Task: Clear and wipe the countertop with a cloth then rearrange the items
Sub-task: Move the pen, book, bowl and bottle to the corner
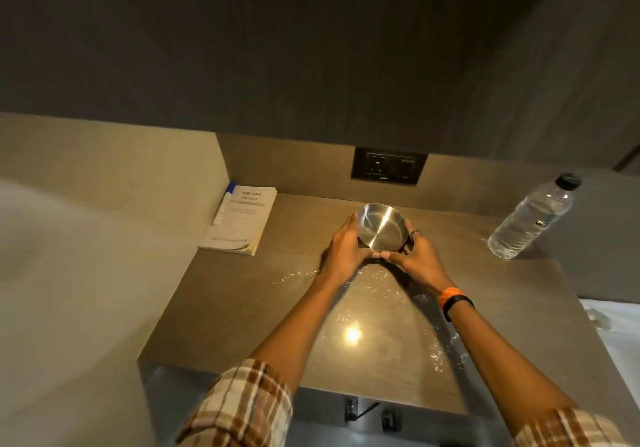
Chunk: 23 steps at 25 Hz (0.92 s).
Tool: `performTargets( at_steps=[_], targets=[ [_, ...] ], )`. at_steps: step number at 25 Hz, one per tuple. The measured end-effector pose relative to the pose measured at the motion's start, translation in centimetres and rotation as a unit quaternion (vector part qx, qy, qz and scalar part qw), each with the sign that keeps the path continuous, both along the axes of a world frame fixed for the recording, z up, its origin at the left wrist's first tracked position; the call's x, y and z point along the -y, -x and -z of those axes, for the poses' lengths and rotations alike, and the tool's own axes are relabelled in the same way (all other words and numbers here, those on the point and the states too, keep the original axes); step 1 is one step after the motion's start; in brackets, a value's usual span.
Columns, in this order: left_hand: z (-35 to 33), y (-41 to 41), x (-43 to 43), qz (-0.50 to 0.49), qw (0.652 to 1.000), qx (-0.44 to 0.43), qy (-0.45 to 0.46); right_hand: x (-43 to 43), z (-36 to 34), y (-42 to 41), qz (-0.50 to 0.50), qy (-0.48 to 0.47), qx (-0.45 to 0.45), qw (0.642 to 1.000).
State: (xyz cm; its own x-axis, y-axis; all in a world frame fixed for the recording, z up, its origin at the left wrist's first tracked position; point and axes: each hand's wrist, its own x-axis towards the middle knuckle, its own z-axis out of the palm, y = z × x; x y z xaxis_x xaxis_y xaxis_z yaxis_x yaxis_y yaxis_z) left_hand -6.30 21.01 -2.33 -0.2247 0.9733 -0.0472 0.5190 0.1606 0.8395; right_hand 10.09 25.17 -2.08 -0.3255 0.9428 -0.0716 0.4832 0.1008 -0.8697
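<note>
A shiny steel bowl (381,226) is held tilted near the back middle of the brown countertop (242,308). My left hand (346,247) grips its left side and my right hand (417,256) grips its right side, thumbs meeting under the near rim. White powder or crumbs (377,278) are scattered over the counter in front of the bowl and towards the front right edge. No cloth is in view.
A white book (239,221) lies at the back left with a blue-capped marker (223,204) beside it. A clear water bottle (530,218) stands at the back right. A black wall socket (388,166) sits behind the bowl. A white surface (609,322) adjoins the counter's right edge.
</note>
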Motion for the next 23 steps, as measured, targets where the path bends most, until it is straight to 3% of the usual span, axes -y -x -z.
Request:
performTargets(
  at_steps=[3, 10, 12, 15, 19, 23],
  targets=[
    [-0.4, 7.3, 2.5, -0.088, 0.99, -0.088, 0.063, 1.0, -0.5, 6.8, -0.049, 0.006, -0.013, 0.999],
    [-0.8, 20.5, 6.7, -0.193, 0.976, -0.094, 0.033, 2.6, -0.2, 21.8, -0.123, -0.009, -0.018, 0.992],
    [-0.5, 21.6, 6.7, -0.198, 0.977, -0.077, 0.018, 2.1, 0.4, 24.0, -0.113, -0.024, -0.01, 0.993],
    [-0.3, 22.2, 6.0, -0.228, 0.96, -0.16, -0.017, 1.2, 1.2, 26.6, -0.072, -0.05, 0.003, 0.996],
    [-0.8, 22.8, 4.6, -0.221, 0.957, -0.185, -0.033, 0.0, 1.9, 28.7, -0.019, -0.068, 0.006, 0.998],
    [-0.7, 22.6, 4.5, -0.212, 0.958, -0.192, -0.031, -0.4, 1.4, 27.9, -0.07, -0.057, 0.016, 0.996]
  ],
)
